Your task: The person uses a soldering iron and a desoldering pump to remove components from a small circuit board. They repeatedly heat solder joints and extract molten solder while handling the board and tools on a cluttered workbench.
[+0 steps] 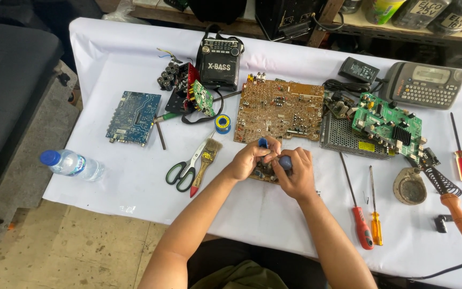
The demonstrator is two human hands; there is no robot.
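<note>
Both hands meet mid-counter, toward the near edge, over a small brown circuit board (pixel 266 174). Left hand (pixel 249 159) has its fingers clamped on the board's top; right hand (pixel 295 172) has its fingers wrapped around a blue-handled tool (pixel 284 161). At the left edge lies a capped water bottle (pixel 73 164), water inside.

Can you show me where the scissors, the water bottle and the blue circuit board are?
scissors (pixel 187 167): head view, on the blades just above the green handles.
water bottle (pixel 76 164): head view, on the clear middle of its body.
blue circuit board (pixel 133 117): head view, on the centre of its face.
</note>
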